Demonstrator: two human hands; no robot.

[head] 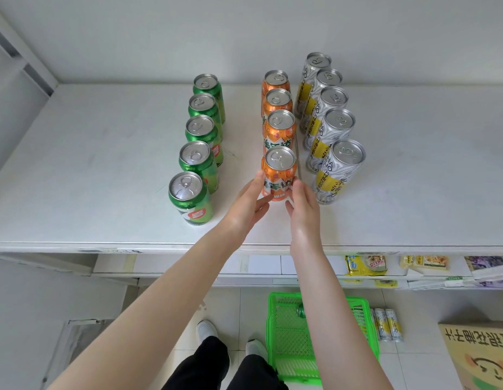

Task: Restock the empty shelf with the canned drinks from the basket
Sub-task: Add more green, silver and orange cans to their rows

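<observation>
1. We stand at the white shelf (pixel 104 164) with both hands on the front orange can (pixel 279 173), which stands upright at the near end of the orange row, a little back from the shelf's front edge.

2. Our left hand (pixel 249 201) presses its fingers (pixel 258 178) against the can's left side, and our right hand (pixel 304 206) cups the right side. Both sets of fingers grasp the can lightly rather than clench it; we cannot tell whether its base rests fully on the shelf.

3. Three more orange cans stand behind it in line towards the back wall. A row of five green cans (pixel 188 198) runs to the left, well apart, and a row of five tall silver and yellow cans (pixel 337 170) stands just beside the orange row on the right.

4. Down on the floor, the green basket (pixel 275 327) holds at least one more can (pixel 301 311), so we judge the restocking is nearly done but not finished.

5. The main risk is on the right: our right fingers sit close to the front silver can, and a careless pull-back could knock that tall, narrow can over and topple its neighbours.

6. If we let go while the orange can is tilted, it may rock against the can behind it.

7. Pushing too hard would shove the whole orange row out of line.
</observation>
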